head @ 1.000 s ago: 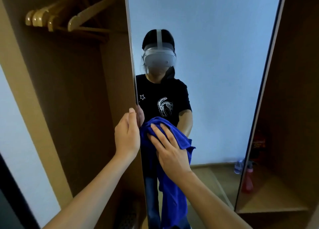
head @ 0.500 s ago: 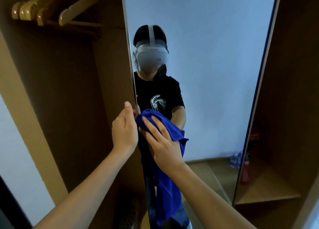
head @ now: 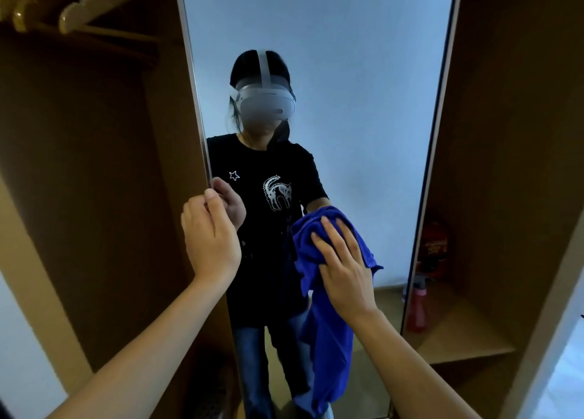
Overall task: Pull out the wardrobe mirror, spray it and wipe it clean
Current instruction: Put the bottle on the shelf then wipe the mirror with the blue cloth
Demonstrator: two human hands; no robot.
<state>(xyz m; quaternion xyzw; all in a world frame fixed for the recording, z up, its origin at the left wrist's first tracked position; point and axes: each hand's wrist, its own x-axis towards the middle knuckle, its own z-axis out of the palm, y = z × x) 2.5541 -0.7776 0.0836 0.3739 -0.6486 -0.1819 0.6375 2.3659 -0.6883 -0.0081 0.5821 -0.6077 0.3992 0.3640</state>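
The tall wardrobe mirror [head: 363,70] stands pulled out in front of me, reflecting a person in a headset and black shirt. My left hand [head: 210,238] grips the mirror's left edge at about mid-height, fingers curled round the metal frame. My right hand [head: 343,265] lies flat, fingers straight, pressing a blue cloth [head: 325,317] against the glass right of centre. The cloth bunches under my palm and hangs down below it. A red spray bottle [head: 416,308] stands on the wardrobe shelf to the right, partly behind the mirror's edge.
Wooden hangers [head: 79,10] hang on a rail in the dark left compartment. The right compartment has a wooden shelf [head: 458,333] with a red patterned item [head: 437,241] at its back. Wardrobe panels close in on both sides.
My right hand has slid the blue cloth rightward across the glass, away from the left edge. My left hand still holds the mirror's edge.
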